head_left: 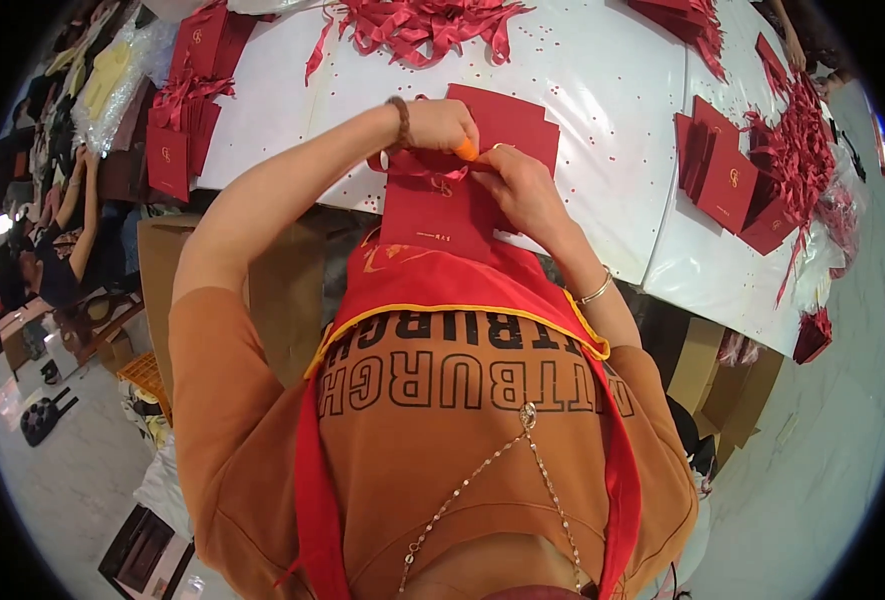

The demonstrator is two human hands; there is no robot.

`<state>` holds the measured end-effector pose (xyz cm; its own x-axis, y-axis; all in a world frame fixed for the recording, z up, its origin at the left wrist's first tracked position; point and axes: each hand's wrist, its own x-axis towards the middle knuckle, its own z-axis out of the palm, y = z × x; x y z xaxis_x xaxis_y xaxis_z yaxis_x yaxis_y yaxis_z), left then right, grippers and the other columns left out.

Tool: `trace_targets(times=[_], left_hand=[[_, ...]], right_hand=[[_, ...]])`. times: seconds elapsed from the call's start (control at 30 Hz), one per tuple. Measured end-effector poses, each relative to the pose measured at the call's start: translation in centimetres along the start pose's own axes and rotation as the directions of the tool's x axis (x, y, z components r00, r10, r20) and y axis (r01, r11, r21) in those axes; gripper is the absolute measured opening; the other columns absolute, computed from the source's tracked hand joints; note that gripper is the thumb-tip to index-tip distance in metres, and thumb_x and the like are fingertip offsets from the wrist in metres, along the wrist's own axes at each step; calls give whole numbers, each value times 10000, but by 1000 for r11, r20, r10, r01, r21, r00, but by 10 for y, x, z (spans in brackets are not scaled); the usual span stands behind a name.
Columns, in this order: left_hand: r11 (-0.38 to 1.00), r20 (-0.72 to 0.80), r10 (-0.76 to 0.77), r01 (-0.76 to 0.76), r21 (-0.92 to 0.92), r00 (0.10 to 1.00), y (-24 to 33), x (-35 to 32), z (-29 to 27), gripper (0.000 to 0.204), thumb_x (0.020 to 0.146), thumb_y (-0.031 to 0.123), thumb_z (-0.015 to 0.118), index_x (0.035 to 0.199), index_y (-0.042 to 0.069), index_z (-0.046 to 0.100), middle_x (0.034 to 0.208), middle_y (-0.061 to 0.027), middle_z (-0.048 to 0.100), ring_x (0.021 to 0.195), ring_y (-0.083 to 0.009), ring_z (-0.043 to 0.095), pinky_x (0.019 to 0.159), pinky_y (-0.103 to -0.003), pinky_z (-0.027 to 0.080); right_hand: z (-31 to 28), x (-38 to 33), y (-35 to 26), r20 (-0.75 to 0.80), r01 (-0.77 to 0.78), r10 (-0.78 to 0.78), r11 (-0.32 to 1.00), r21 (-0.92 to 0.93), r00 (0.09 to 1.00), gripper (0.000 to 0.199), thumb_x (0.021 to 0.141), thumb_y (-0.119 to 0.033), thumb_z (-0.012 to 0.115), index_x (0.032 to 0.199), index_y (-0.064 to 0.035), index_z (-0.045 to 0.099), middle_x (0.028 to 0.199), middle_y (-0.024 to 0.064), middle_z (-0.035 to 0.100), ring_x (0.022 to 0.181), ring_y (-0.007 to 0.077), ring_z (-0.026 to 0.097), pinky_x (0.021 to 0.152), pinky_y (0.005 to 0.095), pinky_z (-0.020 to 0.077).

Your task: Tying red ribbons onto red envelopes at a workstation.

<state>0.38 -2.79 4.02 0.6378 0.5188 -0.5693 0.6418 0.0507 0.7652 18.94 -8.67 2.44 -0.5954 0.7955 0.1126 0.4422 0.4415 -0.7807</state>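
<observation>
A red paper gift bag (424, 212) with gold print lies at the table's near edge, in front of my red apron. A red satin ribbon (432, 170) runs across its upper part. My left hand (440, 125) is closed in a pinch on this ribbon, with an orange cover on one fingertip. Right beside it, my right hand (524, 188) pinches the ribbon too, at the bag's upper right. The fingers hide the exact spot they hold. More flat red bags (507, 112) lie beneath and beyond my hands.
A heap of loose red ribbons (427, 30) lies at the far side of the white table (602, 120). Red bags (169, 160) stand at the left, and more bags (727, 175) with ribbons at the right. Cardboard boxes (282, 275) sit below the table. Another person's arm (87, 210) shows far left.
</observation>
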Motion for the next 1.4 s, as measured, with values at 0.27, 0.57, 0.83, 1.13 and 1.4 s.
trace_targets(times=[0.27,0.57,0.83,1.13,1.4], left_hand=[[983,-427,-43,-39,-180,903,-2,9,11,188,766,176,542,756,13,636,650,-31,586,596,-91,506,543,-248,404],[953,-463,-21,158,259,886,-26,8,-8,250,761,226,584,961,77,610,758,-68,615,665,-166,574,634,-280,446],[953,-439,26,-154,-259,898,-42,8,-15,275,776,96,539,1047,46,535,730,-18,580,672,-90,541,582,-239,413],[982,-501,1,95,166,866,-30,-3,-5,360,736,240,574,1087,163,549,800,-29,619,724,-177,585,670,-338,438],[994,-388,-10,52,97,922,-14,8,5,338,810,343,589,743,11,602,583,-43,523,546,-98,471,524,-264,385]], right_hand=[[-3,-2,-5,-44,33,-32,999,11,999,123,761,-73,595,858,-11,552,768,142,531,740,323,537,642,392,443],[-5,-3,-1,-39,7,-4,997,74,999,131,767,-73,595,881,-16,563,777,139,545,734,318,534,643,381,438],[-5,-5,3,-25,-52,56,991,125,998,143,777,-88,588,897,-14,564,773,142,541,731,313,534,642,369,433],[-4,-6,4,-12,-61,62,993,101,998,142,781,-100,584,894,-17,559,784,141,539,750,316,535,653,377,432],[-2,-1,3,2,-59,59,994,91,998,159,780,-110,588,904,-17,553,805,149,546,755,329,541,655,389,434]])
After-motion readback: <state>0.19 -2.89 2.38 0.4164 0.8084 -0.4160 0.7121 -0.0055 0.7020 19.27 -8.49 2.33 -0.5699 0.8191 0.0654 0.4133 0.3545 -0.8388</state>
